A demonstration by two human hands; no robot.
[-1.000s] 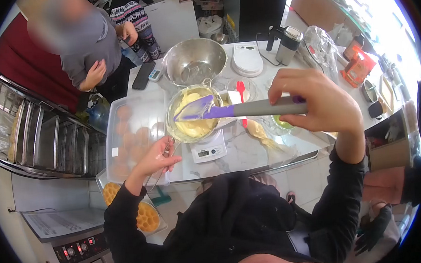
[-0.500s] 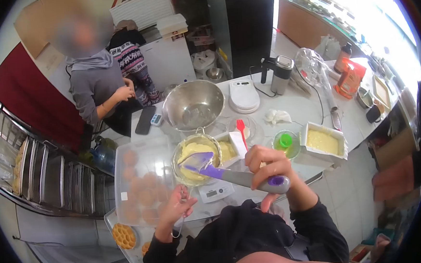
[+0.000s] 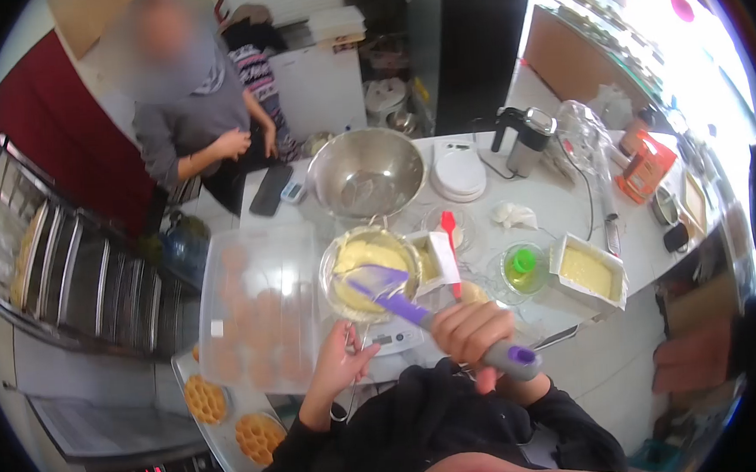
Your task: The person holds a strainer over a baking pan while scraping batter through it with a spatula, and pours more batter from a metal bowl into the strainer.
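My right hand is wrapped around the grey handle of a purple spatula. Its blade lies in thick yellow batter inside a round metal strainer with a small hook on its far rim. At the near side, my left hand is closed on the strainer's thin handle, whose looped end shows below the wrist. A digital kitchen scale sits under the near rim. Beside the strainer stands a white-lined loaf pan, partly hidden.
A large steel bowl stands behind. Rightward are a red spatula, a bowl with a green-topped item and a batter-filled loaf pan. A clear lidded box and waffle-patterned pastries lie left. Another person stands across.
The view has shifted. My right hand has moved lower and nearer the strainer, and the spatula blade sits deeper in the batter. My left hand keeps its hold.
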